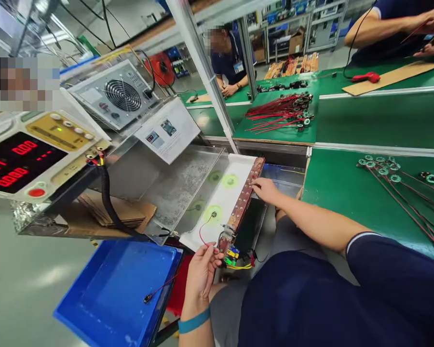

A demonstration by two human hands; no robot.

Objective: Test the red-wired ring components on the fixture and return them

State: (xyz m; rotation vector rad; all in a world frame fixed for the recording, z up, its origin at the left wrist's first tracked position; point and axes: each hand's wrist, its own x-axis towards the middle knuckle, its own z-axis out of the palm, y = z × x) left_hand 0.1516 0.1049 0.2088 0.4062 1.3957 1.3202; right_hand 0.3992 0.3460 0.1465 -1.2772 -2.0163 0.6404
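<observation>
My left hand (202,267) is closed in a pinch on a thin red wire (201,234) near the front end of the white fixture. One stretch of wire runs up to a small round circuit board (214,215) lying in a yellow-green ring (209,220). Another stretch trails left to a small dark part (147,299) over the blue bin. Beside that hand is a small clamp mechanism (227,234) with a yellow, blue and green terminal block (232,255). Fingers curled, my right hand (265,190) touches the brown studded strip (244,196); its fingertips are partly hidden.
To the left stand a tester with red digits (12,161) and the blue bin (112,289). Round boards with red wires (383,166) lie on the green bench to the right; a larger bundle (278,113) lies farther back. Other people (235,62) sit across the benches.
</observation>
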